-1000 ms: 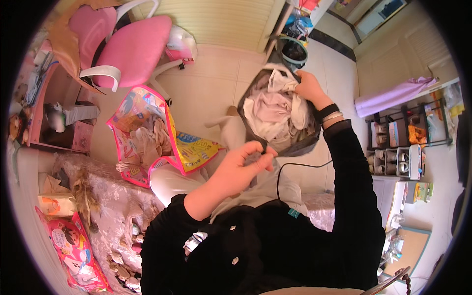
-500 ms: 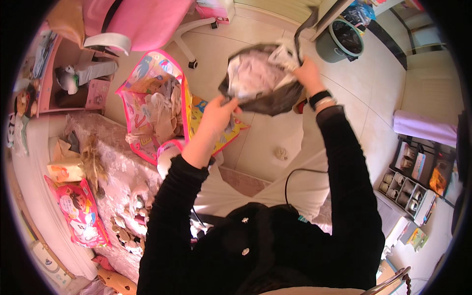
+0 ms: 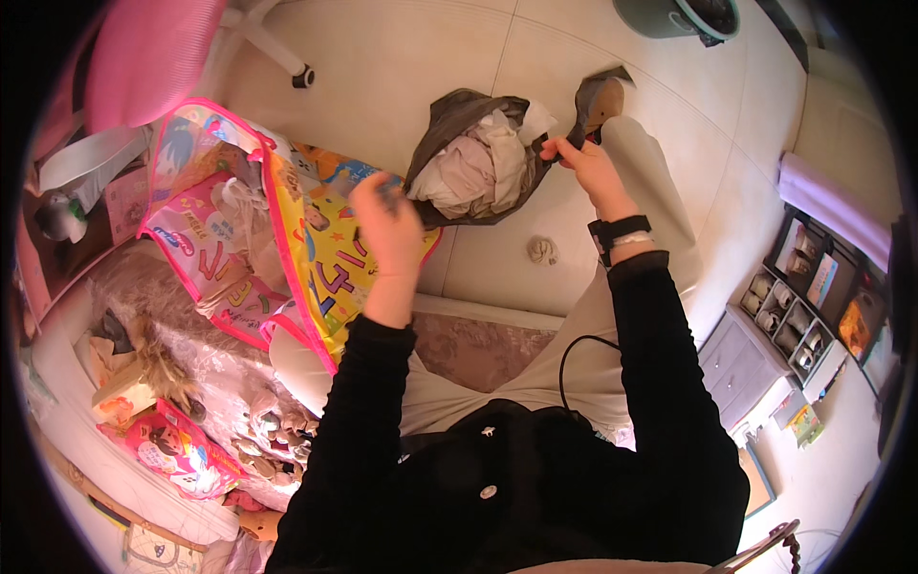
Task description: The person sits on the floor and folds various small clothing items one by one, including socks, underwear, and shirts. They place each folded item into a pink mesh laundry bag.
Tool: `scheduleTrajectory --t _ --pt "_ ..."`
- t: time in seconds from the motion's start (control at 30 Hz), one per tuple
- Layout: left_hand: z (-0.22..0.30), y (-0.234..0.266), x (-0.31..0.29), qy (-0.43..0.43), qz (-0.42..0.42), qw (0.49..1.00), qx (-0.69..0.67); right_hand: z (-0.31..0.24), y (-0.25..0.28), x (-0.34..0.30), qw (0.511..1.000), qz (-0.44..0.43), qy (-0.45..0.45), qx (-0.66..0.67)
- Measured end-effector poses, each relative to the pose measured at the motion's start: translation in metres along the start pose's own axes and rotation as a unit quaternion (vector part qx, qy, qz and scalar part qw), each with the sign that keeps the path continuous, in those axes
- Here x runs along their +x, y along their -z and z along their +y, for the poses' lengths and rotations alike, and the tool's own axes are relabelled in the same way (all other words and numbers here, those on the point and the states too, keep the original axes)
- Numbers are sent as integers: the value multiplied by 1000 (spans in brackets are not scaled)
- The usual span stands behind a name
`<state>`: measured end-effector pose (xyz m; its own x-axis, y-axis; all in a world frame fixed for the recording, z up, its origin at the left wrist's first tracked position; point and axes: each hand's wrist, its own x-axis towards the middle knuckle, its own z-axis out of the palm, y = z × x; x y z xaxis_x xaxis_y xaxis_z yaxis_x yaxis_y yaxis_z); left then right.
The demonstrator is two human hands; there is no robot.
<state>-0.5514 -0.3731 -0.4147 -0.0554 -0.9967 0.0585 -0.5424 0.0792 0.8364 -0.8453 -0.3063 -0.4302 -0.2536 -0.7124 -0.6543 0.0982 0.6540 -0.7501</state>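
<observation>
Head-worn fisheye, looking down

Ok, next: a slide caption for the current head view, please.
Right hand holds a dark bag of pale cloths, left hand at its opposite side, colourful bag farther left.

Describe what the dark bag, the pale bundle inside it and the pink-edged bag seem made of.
Dark bag: probably thin plastic with a dull sheen, judging by its limp, creased sides; fabric is possible. Pale bundle: likely soft, matte cloth, since it lies in rounded folds. Pink-edged bag: perhaps plastic or coated fabric, smooth, as bright printing covers its broad panels.
</observation>
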Motion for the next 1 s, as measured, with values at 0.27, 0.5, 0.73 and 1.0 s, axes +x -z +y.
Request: scheduleTrajectory --t 0.27,0.5,0.73,1.0 --pt "-43 -128 -14 -44 -507 819 264 36 14 -22 975 115 141 125" --pt "-111 -131 3 -2 -596 683 422 99 -8 56 903 129 -183 367" --pt "-93 -120 78 180 -489 829 204 -4 -22 82 993 -47 99 -53" --pt "-67 -130 76 -204 -178 936 224 80 16 29 930 270 115 220"
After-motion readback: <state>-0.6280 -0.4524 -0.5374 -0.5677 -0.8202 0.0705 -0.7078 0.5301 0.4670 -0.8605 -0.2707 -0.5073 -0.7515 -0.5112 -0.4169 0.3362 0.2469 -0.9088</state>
